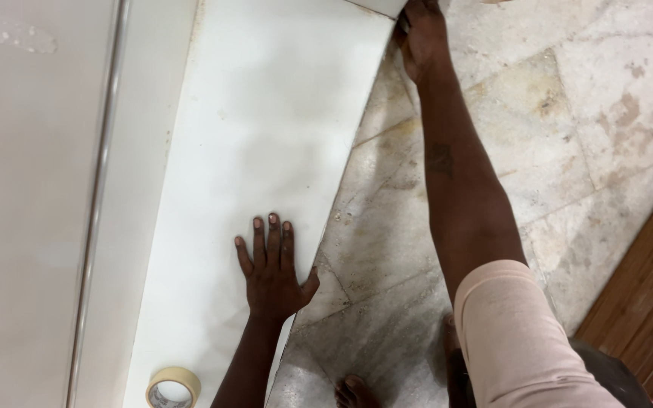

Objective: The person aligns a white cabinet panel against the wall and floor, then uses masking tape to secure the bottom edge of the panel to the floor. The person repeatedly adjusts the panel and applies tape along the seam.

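Your left hand [272, 270] lies flat with fingers spread, pressed palm down on the white board [266, 143], near its right edge. The board is long, smooth and matte white, a little smudged, running away from you above the stained marble floor [568, 113]. Your right hand [421, 34] reaches far ahead and curls around the board's far corner. A roll of beige tape [172, 387] sits on the board's near end.

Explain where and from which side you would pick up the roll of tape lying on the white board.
Grip the tape roll across its ring, one finger in the open middle and thumb on the outer edge, coming from above. It lies flat on the white board with its hole upward, beside the left hand.
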